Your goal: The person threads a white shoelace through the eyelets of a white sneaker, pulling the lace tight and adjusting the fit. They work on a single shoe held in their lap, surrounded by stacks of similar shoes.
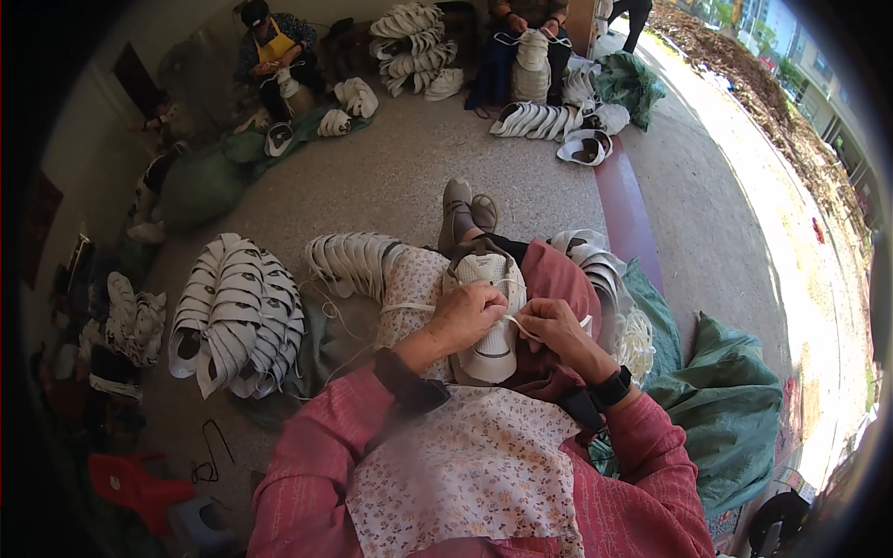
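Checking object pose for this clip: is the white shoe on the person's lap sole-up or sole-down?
Sole-down. The white shoe shows its upper, and both hands, left hand and right hand, work a white lace there.

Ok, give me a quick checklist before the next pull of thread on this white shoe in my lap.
1. White shoe resting steady on the lap: ok.
2. Left hand pressing on the shoe's top: ok.
3. Right hand pinching the white thread: ok.
4. Needle visible: cannot tell.
5. Thread free of tangles: cannot tell; loose strands trail off to the left.
6. Stack of white soles on the floor to the left: ok.
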A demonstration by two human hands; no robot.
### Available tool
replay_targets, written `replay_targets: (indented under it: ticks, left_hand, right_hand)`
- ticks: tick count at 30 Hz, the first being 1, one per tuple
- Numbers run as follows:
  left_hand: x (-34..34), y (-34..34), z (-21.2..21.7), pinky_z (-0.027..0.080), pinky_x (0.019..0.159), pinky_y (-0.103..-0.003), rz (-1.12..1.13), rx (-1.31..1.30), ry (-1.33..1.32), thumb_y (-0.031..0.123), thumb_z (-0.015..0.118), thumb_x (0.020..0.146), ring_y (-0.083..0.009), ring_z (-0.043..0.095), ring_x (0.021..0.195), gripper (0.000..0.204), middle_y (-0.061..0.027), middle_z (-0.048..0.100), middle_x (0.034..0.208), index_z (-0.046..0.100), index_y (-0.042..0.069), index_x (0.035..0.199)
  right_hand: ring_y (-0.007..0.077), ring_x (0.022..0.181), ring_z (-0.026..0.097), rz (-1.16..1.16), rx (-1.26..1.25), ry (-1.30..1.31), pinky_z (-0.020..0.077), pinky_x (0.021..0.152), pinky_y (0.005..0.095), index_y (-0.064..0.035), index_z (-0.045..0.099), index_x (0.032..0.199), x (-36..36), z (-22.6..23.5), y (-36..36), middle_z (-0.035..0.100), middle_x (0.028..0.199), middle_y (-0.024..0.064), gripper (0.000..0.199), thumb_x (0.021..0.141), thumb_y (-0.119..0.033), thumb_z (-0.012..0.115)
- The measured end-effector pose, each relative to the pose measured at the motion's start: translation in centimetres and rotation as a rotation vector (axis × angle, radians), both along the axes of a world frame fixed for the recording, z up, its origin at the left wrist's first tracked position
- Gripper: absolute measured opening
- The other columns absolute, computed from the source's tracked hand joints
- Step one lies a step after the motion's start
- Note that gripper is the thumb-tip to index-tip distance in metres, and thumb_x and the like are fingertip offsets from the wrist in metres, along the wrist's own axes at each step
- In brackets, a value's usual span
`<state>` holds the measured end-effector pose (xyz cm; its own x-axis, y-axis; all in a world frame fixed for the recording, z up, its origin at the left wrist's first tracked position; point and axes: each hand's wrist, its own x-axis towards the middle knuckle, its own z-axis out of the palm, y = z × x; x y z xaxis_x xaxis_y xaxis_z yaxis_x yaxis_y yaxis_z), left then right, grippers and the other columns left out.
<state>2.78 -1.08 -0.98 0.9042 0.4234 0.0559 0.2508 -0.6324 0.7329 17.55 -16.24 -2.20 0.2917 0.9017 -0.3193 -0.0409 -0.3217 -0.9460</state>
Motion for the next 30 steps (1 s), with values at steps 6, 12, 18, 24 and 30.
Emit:
replay_targets:
  ticks: [6,12,18,24,30]
  left_hand:
    - [0.1,-0.1,0.1,0.051,0.077,-0.036,-0.031,-0.01,-0.017,0.018,0.064,0.088,-0.0268,0.067,0.084,0.018,-0.0116,0.068,0.091,0.07,0.003,0.097]
    - [-0.4,1.0,0.5,0.051,0.076,-0.034,-0.13,-0.068,-0.005,0.016,0.065,0.09,-0.0227,0.067,0.084,0.018,-0.0111,0.069,0.092,0.07,0.002,0.1]
    - [-1.3,1.7,3.4,0.051,0.074,-0.029,0.019,-0.27,-0.33,0.011,0.064,0.092,-0.0155,0.065,0.08,0.015,-0.0075,0.069,0.088,0.068,0.002,0.104]
    - [-0.6,1.6,1.8,0.052,0.082,-0.024,-0.037,-0.434,-0.191,0.007,0.064,0.093,-0.0089,0.062,0.092,0.014,-0.0009,0.066,0.096,0.064,-0.001,0.105]
    - [0.5,2.2,2.1,0.05,0.077,-0.028,-0.175,-0.181,-0.002,0.011,0.07,0.087,-0.01,0.061,0.085,0.014,-0.003,0.066,0.087,0.067,0.002,0.097]
  right_hand:
    - [0.0317,0.063,0.065,-0.062,0.157,-0.759,0.0506,0.059,0.0406,-0.0008,0.067,0.094,-1.7,-1.8,0.6,0.067,0.078,0.0144,0.02,0.089,-0.02,0.063]
    - [0.0368,0.083,0.066,0.238,0.188,-0.885,0.0497,0.072,0.048,-0.009,0.066,0.103,0.2,2.0,0.6,0.064,0.092,0.0153,0.021,0.088,-0.023,0.065]
    - [0.0332,0.093,0.065,0.443,0.253,-1.006,0.0503,0.076,0.0445,-0.013,0.062,0.115,2.8,4.5,2.1,0.059,0.097,0.0112,0.037,0.079,-0.013,0.071]
    - [0.0329,0.091,0.065,0.67,0.302,-1.13,0.0514,0.075,0.0433,-0.0119,0.063,0.113,3.4,4.2,4.3,0.06,0.095,0.0113,0.04,0.075,-0.01,0.072]
    - [0.0305,0.089,0.064,0.572,0.469,-1.018,0.0517,0.074,0.0411,-0.0107,0.063,0.111,4.2,1.9,3.4,0.057,0.092,0.0101,0.034,0.079,-0.012,0.071]
